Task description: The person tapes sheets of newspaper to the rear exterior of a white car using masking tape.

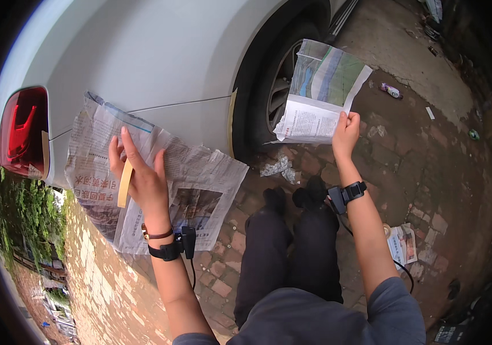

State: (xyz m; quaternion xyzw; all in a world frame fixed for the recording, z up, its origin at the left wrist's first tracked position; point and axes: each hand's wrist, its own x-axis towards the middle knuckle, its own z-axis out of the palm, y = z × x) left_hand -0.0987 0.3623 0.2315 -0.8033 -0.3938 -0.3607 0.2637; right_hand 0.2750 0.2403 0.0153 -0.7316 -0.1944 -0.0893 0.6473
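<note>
A white car's rear side panel (165, 63) fills the upper left, with the red tail light (23, 131) at its far left. Across the lower panel hangs a large newspaper sheet (197, 172); how it is fixed cannot be seen. Over this sheet is my left hand (145, 175), its fingers spread around a short strip of yellow masking tape (124, 184) that dangles from them. My right hand (346, 131) pinches the lower corner of a smaller newspaper piece (338, 80), raised in front of the rear wheel (283, 80). Tape also runs along the wheel arch edge (232, 123).
Crumpled paper (280, 168) lies on the brick paving by the wheel, near my feet. More newspaper (402, 244) with a tape roll (388, 230) is beside my right forearm. A small bottle (392, 91) lies at the upper right; greenery (24, 213) borders the left.
</note>
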